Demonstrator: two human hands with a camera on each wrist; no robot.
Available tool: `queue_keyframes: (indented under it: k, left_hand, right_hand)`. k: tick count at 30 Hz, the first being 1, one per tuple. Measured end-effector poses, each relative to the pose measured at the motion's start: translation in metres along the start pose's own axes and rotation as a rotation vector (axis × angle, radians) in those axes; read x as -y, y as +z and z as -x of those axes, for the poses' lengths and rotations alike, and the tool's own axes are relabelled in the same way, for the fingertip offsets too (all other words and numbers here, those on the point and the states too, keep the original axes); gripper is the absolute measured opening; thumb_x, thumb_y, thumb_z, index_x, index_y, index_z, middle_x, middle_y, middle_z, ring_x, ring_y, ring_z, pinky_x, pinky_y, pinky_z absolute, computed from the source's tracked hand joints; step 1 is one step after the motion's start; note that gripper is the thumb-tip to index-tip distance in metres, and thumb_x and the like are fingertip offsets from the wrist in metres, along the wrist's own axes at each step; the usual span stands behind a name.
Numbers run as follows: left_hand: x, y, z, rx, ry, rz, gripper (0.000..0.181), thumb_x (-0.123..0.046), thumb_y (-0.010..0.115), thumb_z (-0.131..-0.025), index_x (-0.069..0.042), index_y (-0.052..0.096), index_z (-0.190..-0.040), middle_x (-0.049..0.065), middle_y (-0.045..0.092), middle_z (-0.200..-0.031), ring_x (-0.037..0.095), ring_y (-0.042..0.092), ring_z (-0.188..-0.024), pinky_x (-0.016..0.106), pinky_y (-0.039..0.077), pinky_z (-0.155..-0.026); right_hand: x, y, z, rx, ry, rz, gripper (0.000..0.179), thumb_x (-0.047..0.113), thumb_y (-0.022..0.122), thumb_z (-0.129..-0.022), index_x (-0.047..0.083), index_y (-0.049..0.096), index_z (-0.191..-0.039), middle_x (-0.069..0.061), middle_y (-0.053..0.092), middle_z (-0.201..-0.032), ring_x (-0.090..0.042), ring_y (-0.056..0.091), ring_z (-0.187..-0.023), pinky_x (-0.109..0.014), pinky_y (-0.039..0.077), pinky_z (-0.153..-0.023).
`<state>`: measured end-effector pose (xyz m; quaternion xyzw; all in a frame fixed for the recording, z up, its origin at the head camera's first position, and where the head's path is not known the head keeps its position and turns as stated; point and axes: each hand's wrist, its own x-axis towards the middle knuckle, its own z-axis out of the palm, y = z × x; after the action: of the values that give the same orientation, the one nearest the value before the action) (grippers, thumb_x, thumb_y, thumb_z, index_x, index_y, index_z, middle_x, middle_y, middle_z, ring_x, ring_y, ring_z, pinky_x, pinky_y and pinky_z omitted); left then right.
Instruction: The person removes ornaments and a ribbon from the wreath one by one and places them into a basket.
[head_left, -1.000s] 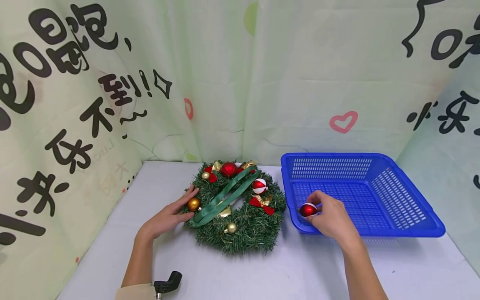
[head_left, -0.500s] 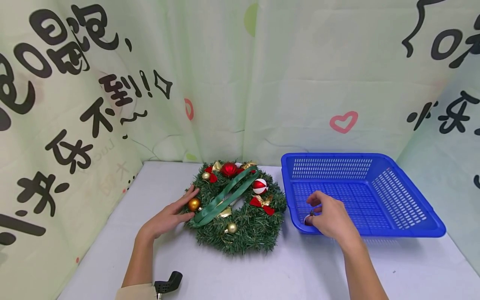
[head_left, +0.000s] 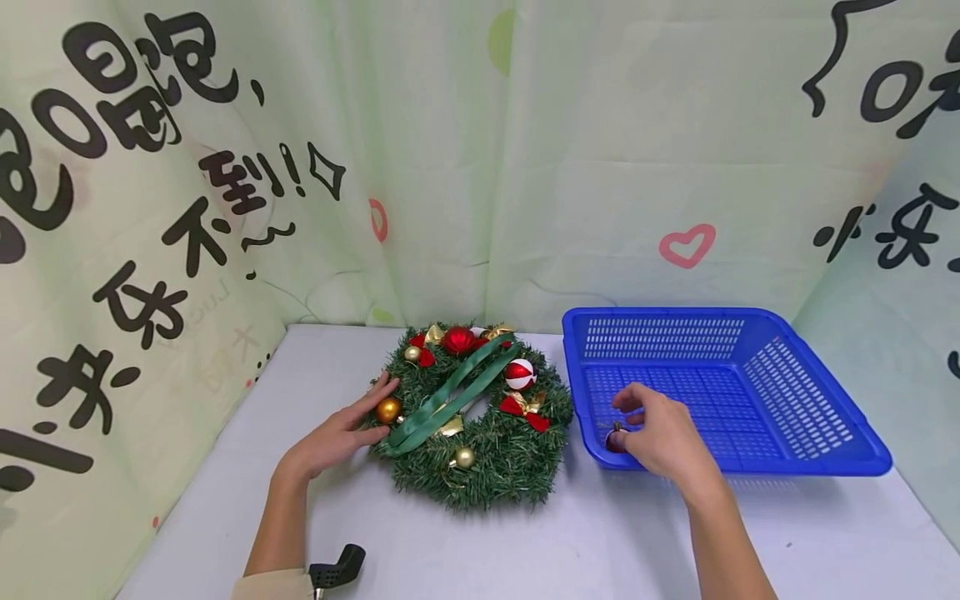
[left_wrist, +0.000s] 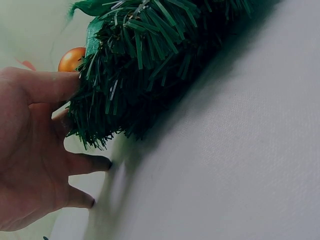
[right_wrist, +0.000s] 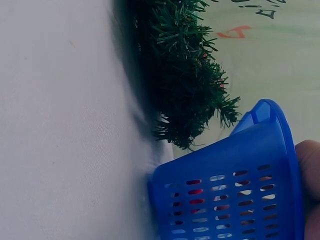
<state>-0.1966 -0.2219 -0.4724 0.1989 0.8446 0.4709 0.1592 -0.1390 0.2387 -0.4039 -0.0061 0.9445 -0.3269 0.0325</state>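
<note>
In the head view, a green Christmas wreath (head_left: 502, 467) lies on the table, with baubles, red and gold bows and a green ribbon (head_left: 429, 421) across it. My left hand (head_left: 341, 429) rests on its left edge, fingers spread, beside an orange-gold bauble (head_left: 388, 409). The left wrist view has the thumb (left_wrist: 52, 86) against the greenery, two other fingers straight below. My right hand (head_left: 663, 429) is over the near left corner of the blue basket (head_left: 727, 464), fingertips parted. A dark red bauble (head_left: 615, 440) sits low in that corner, partly hidden by the thumb.
The basket's perforated side (right_wrist: 225, 190) stands close to the wreath's right edge. A printed curtain (head_left: 585, 167) encloses the back and sides of the white table (head_left: 465, 554). A black device (head_left: 337, 567) is on the left wrist.
The red and white bauble has gone from between my right fingertips down into the basket's corner. The right hand stays in nearly the same place; the left hand and wreath keep still.
</note>
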Motion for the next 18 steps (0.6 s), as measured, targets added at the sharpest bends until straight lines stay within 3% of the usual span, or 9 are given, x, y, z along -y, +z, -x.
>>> queue_keyframes:
  k: [18]
  left_hand:
    - [-0.0024,-0.0007,0.0014,0.003,0.006,-0.012,0.075,-0.029,0.062,-0.106,-0.029,0.021,-0.168,-0.003,0.000,-0.177,0.038,-0.002,-0.162,0.071,0.010,-0.124]
  right_hand:
    - [0.0029,-0.0002,0.0013,-0.053,-0.025,-0.009,0.036,0.010,0.079,-0.089,0.002,0.066,-0.122,-0.022,0.068,-0.126,-0.042,0.066,-0.116,-0.057,0.058,-0.089]
